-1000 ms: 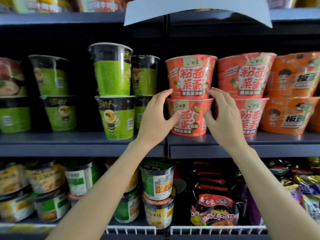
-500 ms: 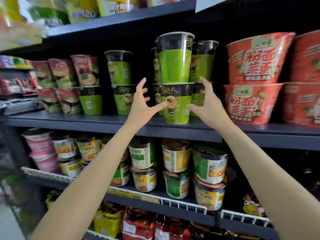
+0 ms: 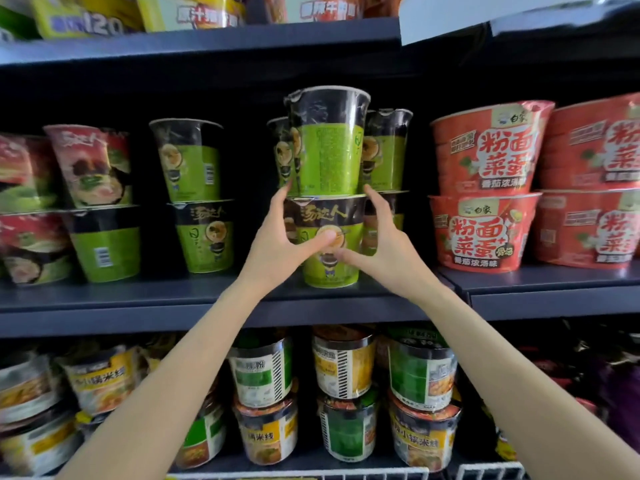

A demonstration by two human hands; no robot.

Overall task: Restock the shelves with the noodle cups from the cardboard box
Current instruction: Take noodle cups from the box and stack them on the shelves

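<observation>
Both hands have moved from the red bowls; left hand (image 3: 277,245) and right hand (image 3: 388,252) now grip the lower green-and-black plastic-wrapped noodle cup (image 3: 329,244), straightening its stack.

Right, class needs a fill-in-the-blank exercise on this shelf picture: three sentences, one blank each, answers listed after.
1. Both hands, left hand and right hand, hold the lower green noodle cup, which has ____ cup stacked on it.
2. The bowls to the right of it are ____ in colour.
3. The green cups stand on a dark ____.

Missing words: one; red; shelf
</observation>
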